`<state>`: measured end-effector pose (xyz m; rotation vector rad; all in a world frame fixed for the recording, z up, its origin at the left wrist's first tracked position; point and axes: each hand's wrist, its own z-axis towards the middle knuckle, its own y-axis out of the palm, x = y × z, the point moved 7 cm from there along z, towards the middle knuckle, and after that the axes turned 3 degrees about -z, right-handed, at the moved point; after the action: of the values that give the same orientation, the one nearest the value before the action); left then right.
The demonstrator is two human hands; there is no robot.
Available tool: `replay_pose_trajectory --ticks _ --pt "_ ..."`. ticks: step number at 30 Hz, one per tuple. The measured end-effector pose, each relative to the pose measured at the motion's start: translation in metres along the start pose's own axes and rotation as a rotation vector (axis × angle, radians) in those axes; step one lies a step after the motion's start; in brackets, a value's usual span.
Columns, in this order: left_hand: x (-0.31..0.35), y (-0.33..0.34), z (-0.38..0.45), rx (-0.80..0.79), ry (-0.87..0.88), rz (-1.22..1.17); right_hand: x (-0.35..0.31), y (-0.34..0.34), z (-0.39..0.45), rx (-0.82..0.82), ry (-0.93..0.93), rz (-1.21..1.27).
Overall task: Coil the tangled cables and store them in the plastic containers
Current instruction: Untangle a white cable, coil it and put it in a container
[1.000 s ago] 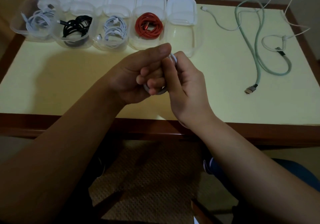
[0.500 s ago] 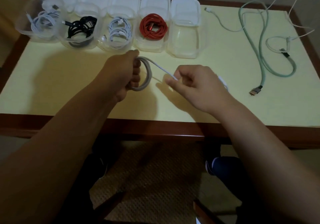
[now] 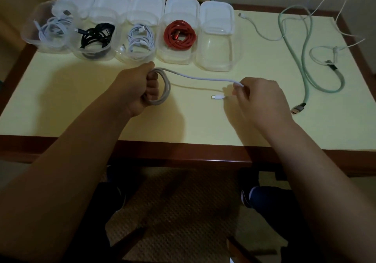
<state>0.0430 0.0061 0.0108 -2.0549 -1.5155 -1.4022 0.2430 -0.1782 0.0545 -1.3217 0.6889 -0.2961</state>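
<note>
While my left hand (image 3: 140,91) still grips the white cable's (image 3: 201,78) coil above the table (image 3: 61,104), my right hand (image 3: 258,98) has drawn apart, pinching its tail straight for another loop.

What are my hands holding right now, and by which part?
Both hold one white cable: the left hand grips its coiled loops, the right hand pinches the loose stretch near the connector end.
</note>
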Motion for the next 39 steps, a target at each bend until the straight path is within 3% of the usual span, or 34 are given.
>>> replay_pose_trajectory --ticks 3,7,10,21,23,25,28,30,33,36,39 --pt "-0.007 0.009 0.000 -0.068 -0.047 -0.037 0.003 0.001 0.002 -0.007 0.002 0.161" --pt "-0.019 0.025 -0.005 -0.143 -0.093 -0.078 -0.012 0.012 -0.003 -0.112 0.073 0.626" --pt "-0.030 0.039 -0.009 -0.191 -0.139 -0.097 -0.021 0.018 -0.007 -0.085 0.173 0.847" --pt "-0.042 0.053 -0.010 -0.262 -0.180 -0.118 -0.012 0.016 -0.009 0.070 0.208 0.535" --pt "-0.045 0.052 -0.011 -0.240 -0.176 -0.105 -0.032 0.020 -0.014 -0.016 0.117 0.572" --pt "-0.044 0.055 -0.015 -0.239 -0.173 -0.104 -0.056 0.030 -0.022 -0.220 0.041 0.692" --pt "-0.039 0.057 -0.019 -0.238 -0.158 -0.100 -0.071 0.043 -0.033 -0.606 0.241 1.239" --pt "-0.038 0.059 -0.019 -0.240 -0.132 -0.060 -0.079 0.046 -0.042 -0.794 0.371 1.443" --pt "-0.038 0.053 -0.015 -0.154 -0.052 0.031 -0.086 0.053 -0.055 -0.871 0.401 1.417" --pt "-0.037 0.054 -0.014 -0.173 0.009 0.081 -0.087 0.055 -0.053 -0.817 0.400 1.468" --pt "-0.022 0.044 -0.009 -0.126 0.093 -0.004 -0.072 0.053 -0.049 -0.854 0.397 1.319"
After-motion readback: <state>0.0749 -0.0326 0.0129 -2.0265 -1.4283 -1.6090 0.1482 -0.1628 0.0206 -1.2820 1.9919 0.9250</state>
